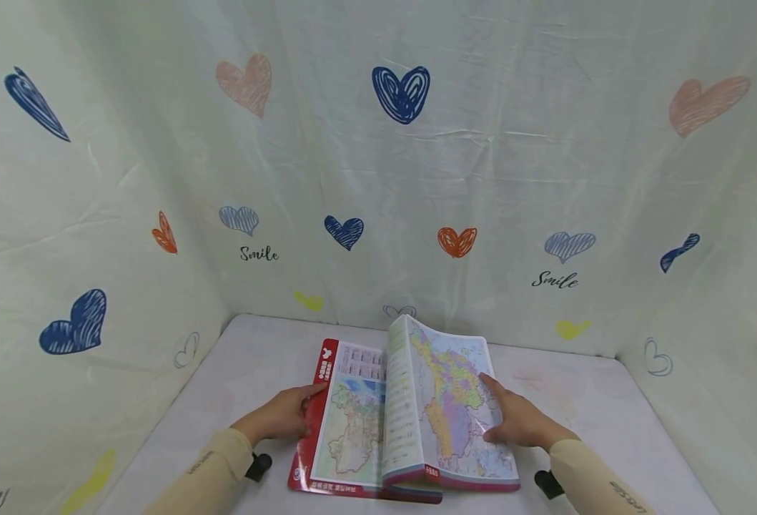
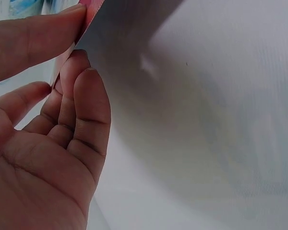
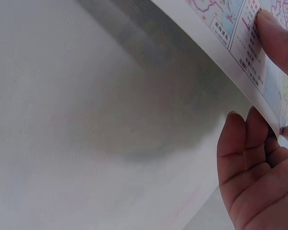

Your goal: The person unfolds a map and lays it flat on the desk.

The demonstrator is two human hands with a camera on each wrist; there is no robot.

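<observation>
A map book (image 1: 352, 479) with a red border lies opened on the white table in the head view. Its left side shows a relief-like map and small grids; the raised right-hand page (image 1: 442, 468) carries a colourful map and bends up near the middle. At the left red edge, my left hand (image 1: 281, 415) pinches the book, its thumb on top and fingers (image 2: 93, 105) beneath. My right hand (image 1: 526, 420) pinches the right page edge, with the thumb (image 3: 278, 43) over the printed legend and fingers curled under the sheet.
The white tabletop (image 1: 584, 400) runs to a pale curtain (image 1: 404, 172) at the back and both sides, printed with hearts and "Smile". Dark devices sit under both wrists, by the cream sleeves (image 1: 207, 472).
</observation>
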